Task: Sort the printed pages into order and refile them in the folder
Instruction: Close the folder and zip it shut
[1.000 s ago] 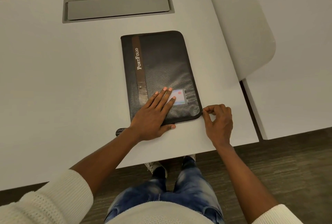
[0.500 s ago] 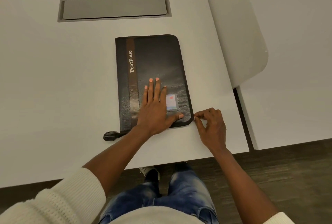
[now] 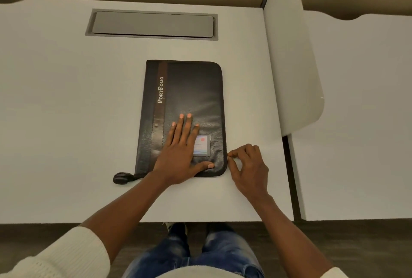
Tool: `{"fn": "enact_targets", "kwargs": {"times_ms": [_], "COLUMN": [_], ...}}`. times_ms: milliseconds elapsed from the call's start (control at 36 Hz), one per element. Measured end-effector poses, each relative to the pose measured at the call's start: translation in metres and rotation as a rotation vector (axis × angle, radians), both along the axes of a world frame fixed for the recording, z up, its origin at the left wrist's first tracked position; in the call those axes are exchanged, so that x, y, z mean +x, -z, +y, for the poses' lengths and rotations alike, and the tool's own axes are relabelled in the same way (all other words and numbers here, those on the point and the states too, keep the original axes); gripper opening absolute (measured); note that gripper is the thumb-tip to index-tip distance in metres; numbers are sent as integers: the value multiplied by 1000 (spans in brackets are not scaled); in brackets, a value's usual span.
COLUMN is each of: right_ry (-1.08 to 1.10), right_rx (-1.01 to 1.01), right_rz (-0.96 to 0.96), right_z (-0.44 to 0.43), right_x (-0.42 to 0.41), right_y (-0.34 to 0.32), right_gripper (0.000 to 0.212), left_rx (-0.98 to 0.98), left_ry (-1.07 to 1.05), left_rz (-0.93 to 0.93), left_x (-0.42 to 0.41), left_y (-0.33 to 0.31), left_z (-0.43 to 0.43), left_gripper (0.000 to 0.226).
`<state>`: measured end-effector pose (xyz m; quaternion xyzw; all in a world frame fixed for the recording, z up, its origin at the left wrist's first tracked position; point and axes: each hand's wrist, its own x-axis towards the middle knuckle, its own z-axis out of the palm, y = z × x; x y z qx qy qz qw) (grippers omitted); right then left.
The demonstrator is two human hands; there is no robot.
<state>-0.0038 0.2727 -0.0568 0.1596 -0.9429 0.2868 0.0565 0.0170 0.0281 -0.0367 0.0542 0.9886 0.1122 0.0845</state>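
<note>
At the left of the white desk point(image 3: 66, 121), a black strap loop point(image 3: 121, 178) lies flat on the surface and joins the near left corner of the folder point(image 3: 191, 90). A grey cable hatch point(image 3: 152, 24) is set flush into the desk at the far side, well apart from the folder.

The folder is black, closed, and lies flat at the centre of the desk with its long side running away from the person. A brown band along its left side carries the word "PortFolio".

The left hand point(image 3: 178, 152) lies palm down on the near half of the folder, fingers straight and spread, thumb extended toward the near right corner. It grips nothing. It partly covers a clear card window point(image 3: 202, 146).

The right hand point(image 3: 250, 166) sits just beside the folder. Its thumb and forefinger pinch at the folder's right edge, close to the near right corner; what lies between the fingertips is too small to identify. The remaining fingers are curled.

A white divider panel point(image 3: 289, 65) stands upright at the desk's right edge. A second white desk point(image 3: 356, 121) adjoins beyond it.
</note>
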Motion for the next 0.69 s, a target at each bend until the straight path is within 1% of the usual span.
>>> {"fn": "enact_targets", "kwargs": {"times_ms": [222,472,694], "right_ry": [-4,-56,-25], "right_rx": [-35,-17,-24], "right_rz": [43,70,37], "right_z": [-5,-3,-11], "right_x": [-14,-24,-36], "right_y": [3,3,-2], "right_gripper": [10,10,6], "left_rx": [28,46,38], "left_ry": [1,5,8], "left_rz": [8,40,29], "left_x": [-1,0,1], "left_y": [-3,-3,-2], "left_z": [0,0,0], "left_gripper": [120,120,120]}}
